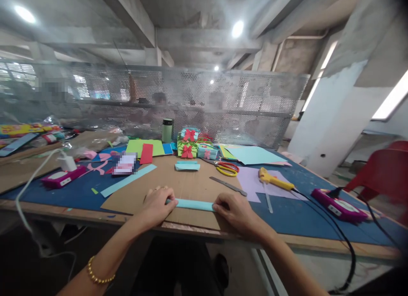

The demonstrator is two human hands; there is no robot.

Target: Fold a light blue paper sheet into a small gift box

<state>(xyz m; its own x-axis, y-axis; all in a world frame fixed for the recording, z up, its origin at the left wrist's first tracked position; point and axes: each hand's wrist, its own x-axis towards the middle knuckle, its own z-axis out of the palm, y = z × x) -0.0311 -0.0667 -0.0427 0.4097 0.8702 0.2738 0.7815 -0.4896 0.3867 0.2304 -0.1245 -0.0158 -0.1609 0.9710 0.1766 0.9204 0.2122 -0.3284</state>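
Observation:
A long light-blue paper strip (194, 204) lies flat on a brown cardboard sheet (188, 183) near the table's front edge. My left hand (156, 207) pinches the strip's left end, fingers closed on it. My right hand (234, 210) presses and grips the strip's right end. A gold bead bracelet circles my left wrist. A second folded light-blue piece (187, 165) rests farther back on the cardboard.
Red-and-yellow scissors (227, 167), a metal ruler (228, 186) and a yellow glue gun (274, 180) lie right of centre. Magenta devices (338, 205) (62, 178) sit at both sides with cables. Small gift boxes (188, 144), a green cup (167, 130) and coloured paper stand at the back.

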